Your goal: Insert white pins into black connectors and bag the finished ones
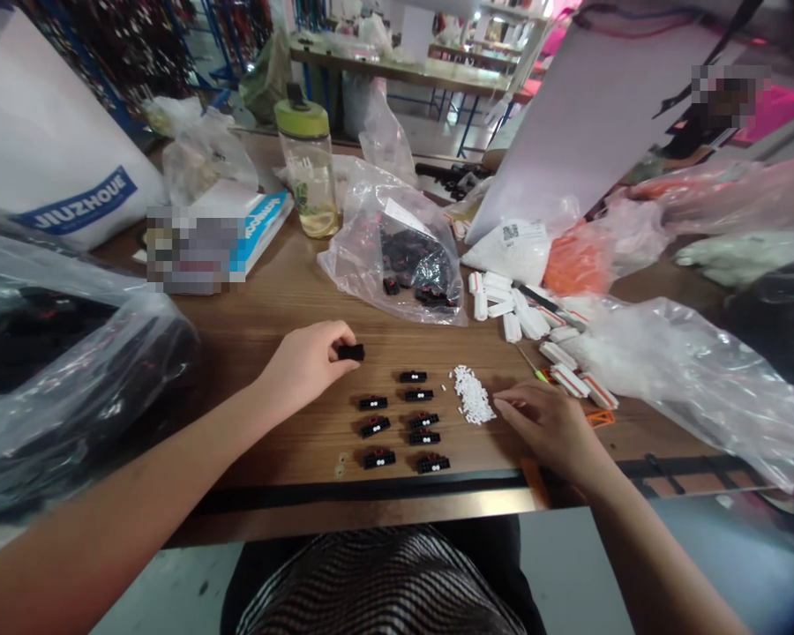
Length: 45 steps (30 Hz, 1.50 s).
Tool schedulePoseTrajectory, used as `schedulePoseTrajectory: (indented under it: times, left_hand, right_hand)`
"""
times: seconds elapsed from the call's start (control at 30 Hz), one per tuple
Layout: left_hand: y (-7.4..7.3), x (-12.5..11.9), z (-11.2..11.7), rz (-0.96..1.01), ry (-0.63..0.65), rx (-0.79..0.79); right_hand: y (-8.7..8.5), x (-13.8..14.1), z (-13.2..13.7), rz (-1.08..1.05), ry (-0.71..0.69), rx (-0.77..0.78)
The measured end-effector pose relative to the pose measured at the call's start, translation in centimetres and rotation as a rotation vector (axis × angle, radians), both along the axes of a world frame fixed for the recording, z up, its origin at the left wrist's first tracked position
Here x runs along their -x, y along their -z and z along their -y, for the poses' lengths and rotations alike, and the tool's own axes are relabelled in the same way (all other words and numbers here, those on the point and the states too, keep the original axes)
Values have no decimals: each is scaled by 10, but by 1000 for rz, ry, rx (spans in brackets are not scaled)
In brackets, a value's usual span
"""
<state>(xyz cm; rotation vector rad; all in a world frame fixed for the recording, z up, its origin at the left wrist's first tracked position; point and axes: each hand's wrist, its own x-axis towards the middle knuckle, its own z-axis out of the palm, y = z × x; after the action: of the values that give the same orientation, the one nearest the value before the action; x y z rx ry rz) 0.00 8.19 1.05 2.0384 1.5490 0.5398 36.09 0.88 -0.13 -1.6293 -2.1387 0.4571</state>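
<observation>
Between the thumb and fingers of my left hand (314,357) is a black plastic connector (352,353), held just above the table. Several similar black connectors (424,437) lie in two columns in front of me, with small white dots on their near sides and bits of red on top. To their right is a loose pile of tiny white plastic pieces (473,397). At the pile's right edge, my right hand (546,419) has its thumb and fingertips drawn together; whatever is between them is too small to make out.
A clear bag of black connectors (414,251) lies behind the rows. White and orange parts (526,309) are heaped to the right beside plastic bags (688,353). A bottle with a green lid (306,163) stands at the back. Another large plastic bag (72,353) is at left.
</observation>
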Motion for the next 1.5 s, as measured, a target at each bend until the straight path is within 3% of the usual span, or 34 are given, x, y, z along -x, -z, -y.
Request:
schedulePoseTrajectory:
  times: [0.17,0.37,0.67,0.97,1.2,1.37,1.5]
  left_hand:
    - [2,-4,14,-1,-4,-67]
    - [6,-3,13,109,38,4]
    - [11,3,13,211,-11,51]
    - [20,5,17,146,101,-47]
    - [23,2,25,91,64,-57]
    - [18,-2,27,86,57,-43]
    - [15,-4,28,58,76,-44]
  right_hand:
    - [0,7,-4,-11,36,6]
    - [1,12,-15,-30,56,100]
    - [-5,0,-15,-3,135,208]
    - [-6,-5,-11,69,154,125]
    - [-5,8,-6,260,174,7]
    - [-4,7,-10,147,276,126]
    - [-23,25,-16,29,254,110]
